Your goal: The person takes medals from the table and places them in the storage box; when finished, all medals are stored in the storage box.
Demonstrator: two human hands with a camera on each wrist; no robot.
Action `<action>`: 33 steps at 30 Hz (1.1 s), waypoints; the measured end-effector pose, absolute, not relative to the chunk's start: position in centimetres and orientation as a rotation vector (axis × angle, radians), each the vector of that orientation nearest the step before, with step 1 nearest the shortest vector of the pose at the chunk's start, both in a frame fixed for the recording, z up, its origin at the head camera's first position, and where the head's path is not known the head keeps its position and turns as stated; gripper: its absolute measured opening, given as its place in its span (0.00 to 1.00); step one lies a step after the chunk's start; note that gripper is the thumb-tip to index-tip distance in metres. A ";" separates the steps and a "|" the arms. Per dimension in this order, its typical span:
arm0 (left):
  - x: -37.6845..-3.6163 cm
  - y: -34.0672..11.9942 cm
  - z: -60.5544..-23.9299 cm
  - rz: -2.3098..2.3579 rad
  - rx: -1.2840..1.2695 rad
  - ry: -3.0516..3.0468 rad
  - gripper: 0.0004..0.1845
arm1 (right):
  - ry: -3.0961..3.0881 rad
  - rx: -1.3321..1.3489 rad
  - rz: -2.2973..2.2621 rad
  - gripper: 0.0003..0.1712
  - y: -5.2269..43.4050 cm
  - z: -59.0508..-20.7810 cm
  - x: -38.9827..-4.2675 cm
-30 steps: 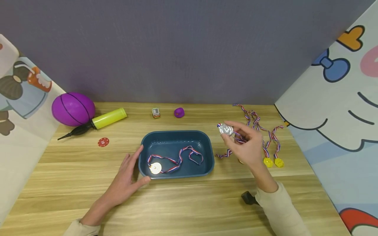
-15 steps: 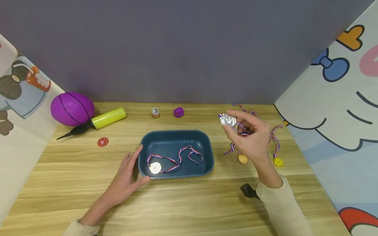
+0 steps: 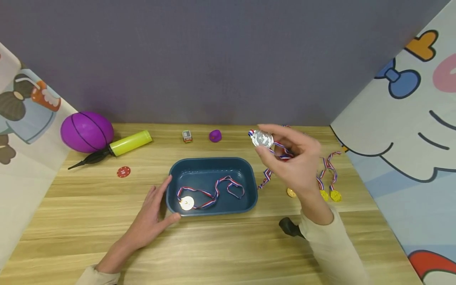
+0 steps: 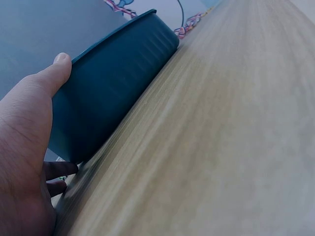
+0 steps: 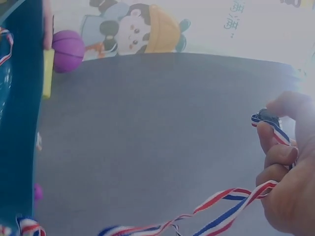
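My right hand (image 3: 295, 162) pinches a silver medal (image 3: 262, 139) between thumb and fingertips, above and right of a dark blue tray (image 3: 213, 212). Its red, white and blue ribbon (image 5: 231, 209) runs under the curled fingers and trails down toward the table. My left hand (image 3: 149, 221) lies around the tray's left end, fingers spread along the side and thumb at the near corner. Inside the tray, a shiny medal (image 3: 187, 203) lies at the left with its striped ribbon (image 3: 217, 192) spread rightward. Gold medals (image 3: 335, 196) with ribbons lie right of my right hand, which partly hides them.
At the back left are a purple ball (image 3: 87, 132) and a yellow-green hand pump (image 3: 130, 143). A red chip (image 3: 123, 171) lies left of the tray. Behind it stand a small box (image 3: 187, 136) and a small purple object (image 3: 215, 135). A grey wall (image 3: 213, 63) rises behind.
My right hand has risen toward the back with the silver medal, first slightly right, then left. Its ribbon trails along, now near the tray's right side. My left hand and the tray have stayed put.
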State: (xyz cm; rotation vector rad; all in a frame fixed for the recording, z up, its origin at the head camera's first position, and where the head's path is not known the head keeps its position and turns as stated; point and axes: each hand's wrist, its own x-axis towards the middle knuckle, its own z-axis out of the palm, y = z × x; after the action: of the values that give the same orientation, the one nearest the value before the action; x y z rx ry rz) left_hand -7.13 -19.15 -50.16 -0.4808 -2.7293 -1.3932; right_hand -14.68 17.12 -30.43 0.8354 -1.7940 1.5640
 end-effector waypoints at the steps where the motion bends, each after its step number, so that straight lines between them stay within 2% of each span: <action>1: -7.1 -19.2 -50.2 -1.392 -0.483 -2.728 0.60 | -1.791 0.844 1.568 0.21 16.8 -30.3 -14.7; 14: -7.1 -19.2 -50.2 -1.387 -0.490 -2.724 0.59 | -1.725 0.938 1.651 0.19 13.6 -29.4 -14.8; 22: -7.1 -19.2 -50.0 -1.377 -0.482 -2.734 0.59 | -1.801 1.079 1.738 0.20 10.8 -34.0 -14.0; 33: -7.2 -19.2 -50.0 -1.388 -0.479 -2.735 0.60 | -1.986 1.047 1.773 0.21 9.5 -39.4 -14.1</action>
State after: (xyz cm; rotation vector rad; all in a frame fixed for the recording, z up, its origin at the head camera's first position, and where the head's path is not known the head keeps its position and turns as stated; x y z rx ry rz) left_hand -7.19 -19.16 -50.03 -0.4794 -2.7352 -1.3881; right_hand -14.07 9.49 -39.37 1.0472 -1.9861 1.7729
